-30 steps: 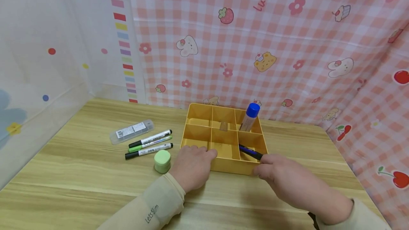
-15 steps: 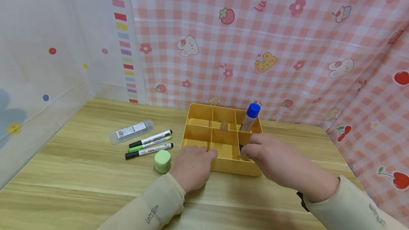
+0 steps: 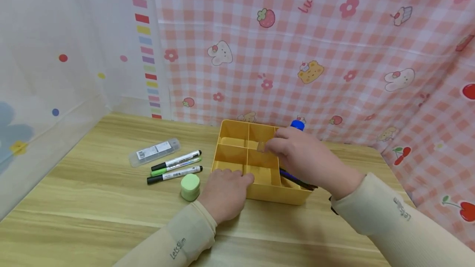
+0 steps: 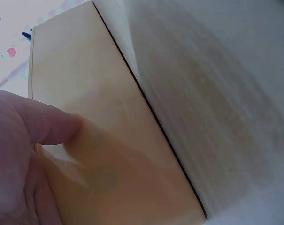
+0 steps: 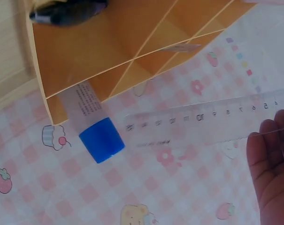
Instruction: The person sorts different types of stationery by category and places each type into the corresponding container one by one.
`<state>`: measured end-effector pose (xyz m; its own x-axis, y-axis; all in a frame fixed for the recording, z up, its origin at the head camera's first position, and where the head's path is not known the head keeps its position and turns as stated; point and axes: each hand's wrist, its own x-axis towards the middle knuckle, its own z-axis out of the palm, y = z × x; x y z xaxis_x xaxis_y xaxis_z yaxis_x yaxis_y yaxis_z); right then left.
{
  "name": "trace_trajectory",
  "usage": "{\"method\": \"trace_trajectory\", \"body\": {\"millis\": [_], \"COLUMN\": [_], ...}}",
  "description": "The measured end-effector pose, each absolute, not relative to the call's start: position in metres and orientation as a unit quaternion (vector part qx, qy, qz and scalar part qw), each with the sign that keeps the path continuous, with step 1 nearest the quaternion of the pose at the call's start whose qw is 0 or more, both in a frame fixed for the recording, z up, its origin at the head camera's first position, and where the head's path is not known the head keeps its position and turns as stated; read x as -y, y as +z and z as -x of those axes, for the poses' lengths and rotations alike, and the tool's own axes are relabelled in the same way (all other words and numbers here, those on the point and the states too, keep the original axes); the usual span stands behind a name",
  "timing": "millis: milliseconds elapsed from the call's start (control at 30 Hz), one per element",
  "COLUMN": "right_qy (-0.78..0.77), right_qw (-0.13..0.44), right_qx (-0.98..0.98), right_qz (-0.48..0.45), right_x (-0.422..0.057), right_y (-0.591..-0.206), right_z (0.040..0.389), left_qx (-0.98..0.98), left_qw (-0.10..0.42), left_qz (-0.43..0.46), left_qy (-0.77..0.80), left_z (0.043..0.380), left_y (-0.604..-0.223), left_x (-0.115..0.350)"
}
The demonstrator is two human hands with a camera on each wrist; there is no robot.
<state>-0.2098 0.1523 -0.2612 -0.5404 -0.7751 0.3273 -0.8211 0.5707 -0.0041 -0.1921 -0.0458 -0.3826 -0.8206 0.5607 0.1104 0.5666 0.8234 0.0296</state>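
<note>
From the left, we are finding the left hand [image 3: 226, 195] lying as it was half a second ago: at lower centre its fingers are folding over the front rim of the yellow divided box [image 3: 278, 195] and holding it, the thumb pressing the outer wall. Further right, the right hand [image 3: 306, 158] is now hovering higher in the frame, over the box's rear right part rather than the front right compartment. There the dark stick [image 3: 292, 177] is showing again, leaning inside. In the right wrist view, the fingers are curling close together and appear to be pinching the clear ruler [image 5: 198, 122], right of centre; the thumb is hidden. We are judging that the stick is stowed and the ruler is the piece being handled.

For materials, we are passing from a translucent plastic case [image 3: 155, 152] at centre left to white-barrelled markers [image 3: 182, 159] and a slim green pen [image 3: 159, 172], then a matt, wavy-sided green block [image 3: 190, 186]. The box is showing smooth, thin walls; the blue-capped tube [image 5: 103, 139] is leaning from its rear right corner. Pale grain is running across the desk [image 3: 111, 226], with creased gingham cloth [image 3: 289, 32] hanging behind.
</note>
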Motion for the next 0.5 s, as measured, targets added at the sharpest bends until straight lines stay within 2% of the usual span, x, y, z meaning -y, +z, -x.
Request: {"method": "trace_trajectory", "body": {"millis": [267, 500], "right_qy": [0.092, 0.097], "right_qw": [0.176, 0.172], "right_qx": [0.863, 0.863], "right_qz": [-0.465, -0.466], "right_x": [-0.139, -0.132], "right_y": [-0.267, -0.281], "right_z": [0.234, 0.247], "left_qx": [0.953, 0.954], "left_qw": [0.054, 0.045], "left_qz": [0.296, 0.294], "left_qy": [-0.028, -0.023], "left_z": [0.192, 0.192], "left_y": [-0.384, -0.384], "left_x": [0.047, 0.047]}}
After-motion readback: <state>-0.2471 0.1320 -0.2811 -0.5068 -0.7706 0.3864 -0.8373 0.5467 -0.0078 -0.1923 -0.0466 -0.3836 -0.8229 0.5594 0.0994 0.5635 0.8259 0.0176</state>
